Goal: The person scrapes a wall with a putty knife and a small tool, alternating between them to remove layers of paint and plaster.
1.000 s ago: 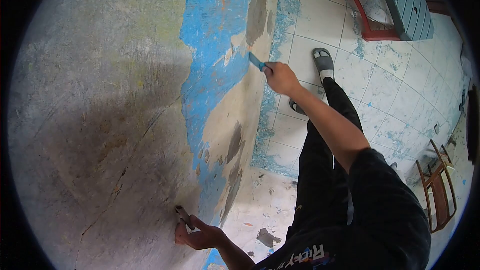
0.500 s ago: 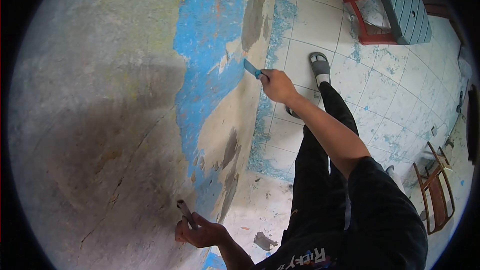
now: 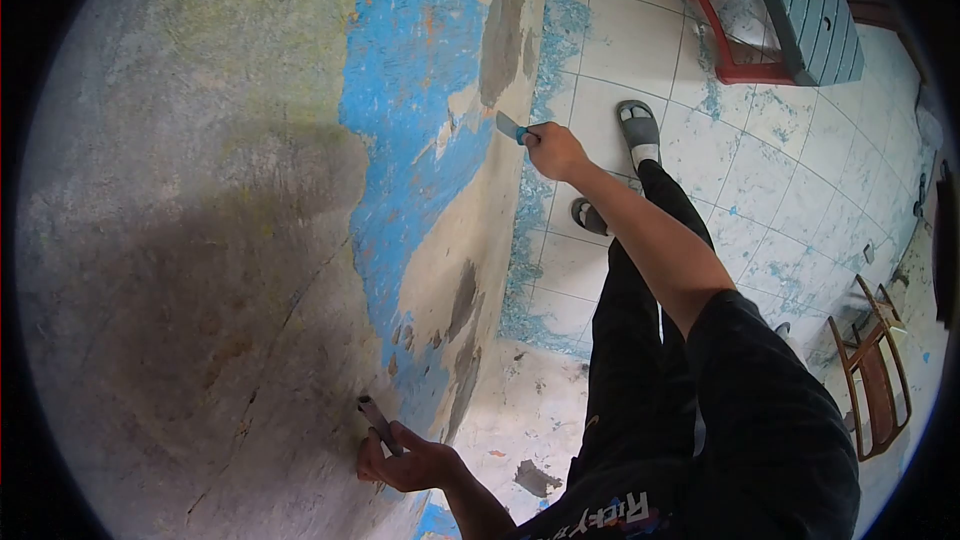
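My right hand [image 3: 555, 150] grips a blue-handled scraper [image 3: 512, 127], its blade against the lower part of a wall [image 3: 200, 190] where blue paint [image 3: 410, 130] meets bare beige plaster. My left hand [image 3: 410, 465] is low, near the bottom of the view, and holds a short dark rod-like tool [image 3: 378, 423] whose tip rests against the grey scraped wall. My dark trousers and grey sandals [image 3: 640, 128] show below on the floor.
White floor tiles [image 3: 760, 170] are strewn with blue paint flakes along the wall's foot. A red-framed stool with a grey slatted seat [image 3: 790, 15] stands at the top right. A wooden chair [image 3: 875, 380] sits at the right edge.
My right hand has shifted the scraper slightly along the wall near the floor. My left hand with the dark tool dipped away and returned to the wall.
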Available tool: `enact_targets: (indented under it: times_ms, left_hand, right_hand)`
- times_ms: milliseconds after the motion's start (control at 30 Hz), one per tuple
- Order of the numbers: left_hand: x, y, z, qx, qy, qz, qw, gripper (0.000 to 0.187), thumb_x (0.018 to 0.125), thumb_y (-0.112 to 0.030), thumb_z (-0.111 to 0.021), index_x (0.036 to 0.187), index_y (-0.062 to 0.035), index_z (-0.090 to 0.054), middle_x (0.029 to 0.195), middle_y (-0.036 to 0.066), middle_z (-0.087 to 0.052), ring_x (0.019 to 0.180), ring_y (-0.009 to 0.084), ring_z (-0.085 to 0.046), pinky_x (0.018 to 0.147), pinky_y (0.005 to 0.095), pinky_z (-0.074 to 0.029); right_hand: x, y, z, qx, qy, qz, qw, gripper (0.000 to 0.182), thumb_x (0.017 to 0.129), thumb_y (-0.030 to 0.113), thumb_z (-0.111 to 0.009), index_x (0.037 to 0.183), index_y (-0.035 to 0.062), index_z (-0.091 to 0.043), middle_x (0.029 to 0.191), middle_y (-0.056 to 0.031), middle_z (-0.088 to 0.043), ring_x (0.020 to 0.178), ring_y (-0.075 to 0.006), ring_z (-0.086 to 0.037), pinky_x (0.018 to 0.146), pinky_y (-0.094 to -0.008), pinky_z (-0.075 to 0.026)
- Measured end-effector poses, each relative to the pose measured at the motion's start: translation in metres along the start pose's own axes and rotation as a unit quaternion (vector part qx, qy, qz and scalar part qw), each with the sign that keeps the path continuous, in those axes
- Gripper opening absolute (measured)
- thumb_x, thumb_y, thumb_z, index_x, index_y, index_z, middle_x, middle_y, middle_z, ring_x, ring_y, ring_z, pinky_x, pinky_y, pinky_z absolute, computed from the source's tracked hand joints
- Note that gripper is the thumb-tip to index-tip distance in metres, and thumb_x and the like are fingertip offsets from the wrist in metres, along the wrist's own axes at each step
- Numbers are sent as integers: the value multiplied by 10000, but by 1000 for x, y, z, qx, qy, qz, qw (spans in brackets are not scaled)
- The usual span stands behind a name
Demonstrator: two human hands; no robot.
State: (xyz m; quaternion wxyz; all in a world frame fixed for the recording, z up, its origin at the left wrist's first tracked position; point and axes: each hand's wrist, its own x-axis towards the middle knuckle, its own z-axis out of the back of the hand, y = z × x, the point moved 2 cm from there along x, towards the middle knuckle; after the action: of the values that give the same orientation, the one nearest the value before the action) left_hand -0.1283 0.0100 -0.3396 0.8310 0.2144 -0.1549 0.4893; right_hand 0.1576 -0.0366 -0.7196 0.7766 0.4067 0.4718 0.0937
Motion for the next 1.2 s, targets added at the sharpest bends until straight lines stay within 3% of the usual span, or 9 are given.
enact_targets:
  times_ms: [167,467,567,667,900,1033,1200]
  left_hand:
    - [-1,4,1,28,24,-24,999,415,980,-387,-671,1012,27,-645,954,138,-572,1014,320,-518,868,525,-408]
    - [2,-6,2,-24,10,-29,999,347,974,-330,-684,984,16,-655,925,131,-616,957,314,-544,939,543,-387]
    - [2,3,6,8,36,-80,996,297,919,-203,-722,1090,32,-658,1018,161,-607,1038,327,-580,824,477,-481]
    - [1,3,8,-25,33,-60,997,282,919,-178,-718,1095,30,-645,1001,153,-594,977,307,-596,809,451,-481]
    - [1,16,32,-98,6,-82,992,263,906,-130,-723,1101,21,-633,1004,140,-595,907,266,-616,691,409,-513]
    - [-7,31,37,-134,1,-87,987,241,889,-70,-724,1097,12,-634,1025,150,-605,935,271,-620,726,410,-523]
    - [-10,34,40,-186,-31,-120,975,211,846,6,-717,1051,-7,-670,976,130,-559,889,259,-566,707,390,-462]
  right_hand:
    - [-27,15,10,7,27,18,999,305,1002,263,-521,1017,39,-728,991,-260,-711,973,-437,-685,880,-518,-536]
    - [-34,17,2,24,22,21,999,308,1016,252,-508,1001,21,-711,921,-276,-696,897,-460,-681,826,-534,-531]
    - [-113,63,17,93,47,28,994,279,1020,222,-505,1013,10,-686,880,-293,-673,868,-478,-667,789,-539,-517]
    - [-178,92,11,142,65,55,986,211,1005,182,-544,1046,12,-662,838,-295,-666,833,-491,-663,751,-541,-518]
    - [-203,100,5,72,48,37,996,209,986,170,-570,1106,12,-638,760,-285,-667,778,-498,-666,730,-571,-517]
    - [-207,109,18,137,-13,27,990,255,1022,175,-546,1220,22,-597,727,-266,-662,751,-461,-691,694,-519,-516]
    - [-231,120,6,260,-5,44,965,381,1032,153,-505,1380,10,-446,893,-281,-686,846,-442,-694,778,-489,-514]
